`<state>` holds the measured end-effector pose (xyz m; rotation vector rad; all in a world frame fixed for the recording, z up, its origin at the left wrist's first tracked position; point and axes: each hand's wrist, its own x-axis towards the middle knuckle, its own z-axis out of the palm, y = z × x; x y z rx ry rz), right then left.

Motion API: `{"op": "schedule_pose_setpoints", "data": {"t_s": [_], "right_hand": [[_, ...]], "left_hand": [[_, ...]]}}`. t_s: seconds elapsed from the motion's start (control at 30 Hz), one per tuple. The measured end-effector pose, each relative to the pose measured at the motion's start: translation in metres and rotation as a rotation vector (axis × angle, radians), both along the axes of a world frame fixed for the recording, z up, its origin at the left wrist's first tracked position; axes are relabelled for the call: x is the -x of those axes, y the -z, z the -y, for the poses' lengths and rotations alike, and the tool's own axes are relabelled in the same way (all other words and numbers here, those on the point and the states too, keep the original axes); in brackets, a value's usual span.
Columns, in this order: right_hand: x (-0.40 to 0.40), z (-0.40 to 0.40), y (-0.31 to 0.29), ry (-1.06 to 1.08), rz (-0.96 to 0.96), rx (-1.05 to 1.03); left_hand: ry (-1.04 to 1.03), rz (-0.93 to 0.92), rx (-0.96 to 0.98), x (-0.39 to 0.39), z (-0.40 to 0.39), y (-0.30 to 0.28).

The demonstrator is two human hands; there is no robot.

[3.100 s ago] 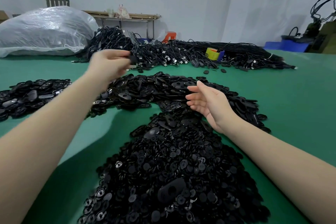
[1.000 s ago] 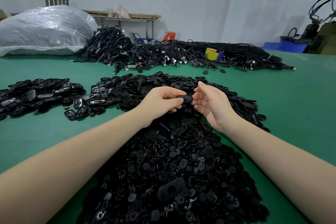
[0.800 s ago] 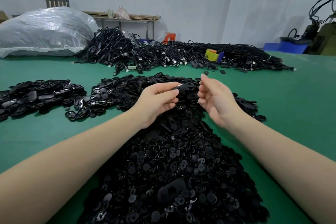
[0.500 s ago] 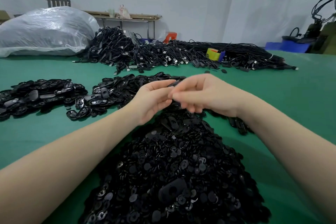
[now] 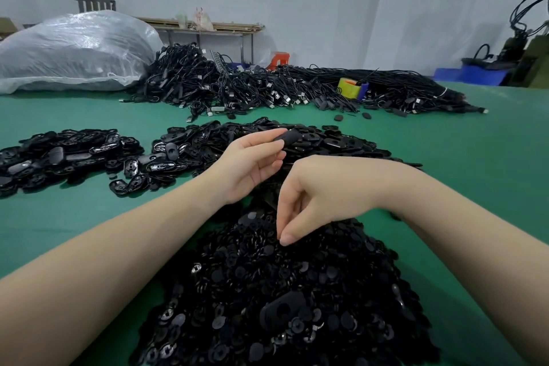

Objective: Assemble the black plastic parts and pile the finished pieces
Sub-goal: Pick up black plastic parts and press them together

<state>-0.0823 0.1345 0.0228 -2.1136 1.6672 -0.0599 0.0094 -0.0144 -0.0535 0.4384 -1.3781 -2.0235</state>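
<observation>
We held an oval black part (image 5: pixel 287 137) pinched in our left hand (image 5: pixel 252 163) above the table (image 5: pixel 475 157); our right hand (image 5: pixel 315 196) reached, fingertips together, into the near heap of round pieces (image 5: pixel 282 291). No writing was legible.

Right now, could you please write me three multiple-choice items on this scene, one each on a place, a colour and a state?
1. Where does the clear plastic bag lie?
A. far left of the table
B. near right corner
C. under the hands

2. What colour is the table?
A. red
B. green
C. white

3. What is the left hand doing?
A. lying flat on the table
B. pinching a black oval part
C. holding a cable

Answers: 1 A, it lies beside the cable heap. 2 B, green shows around every pile. 3 B, thumb and fingers grip the part above the piles.
</observation>
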Motion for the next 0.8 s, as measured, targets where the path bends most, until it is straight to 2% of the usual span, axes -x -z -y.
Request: {"op": "schedule_pose_setpoints", "data": {"t_s": [0.1,0.2,0.27,0.37,0.47,0.53,0.6,0.8], "right_hand": [[0.006,0.003,0.001,0.053,0.258,0.038],[0.019,0.014,0.009,0.268,0.576,0.293],[0.03,0.023,0.019,0.468,0.703,0.463],[0.046,0.032,0.038,0.755,0.843,0.555],[0.053,0.036,0.058,0.873,1.01,0.627],[0.055,0.035,0.071,0.865,0.987,0.784],[0.057,0.033,0.08,0.825,0.837,0.921],[0.056,0.034,0.087,0.761,0.689,0.99]], "left_hand": [[0.045,-0.011,0.032,0.001,0.001,-0.006],[0.028,-0.008,0.067,-0.003,0.006,-0.007],[-0.011,0.042,0.064,-0.006,0.007,-0.004],[-0.01,0.061,0.039,-0.001,0.002,0.001],[0.021,0.06,0.056,0.008,-0.009,0.002],[-0.007,0.046,0.064,0.011,-0.011,0.002],[-0.057,0.033,0.063,0.009,-0.009,0.002],[-0.075,0.053,0.032,0.001,0.0,0.001]]}}
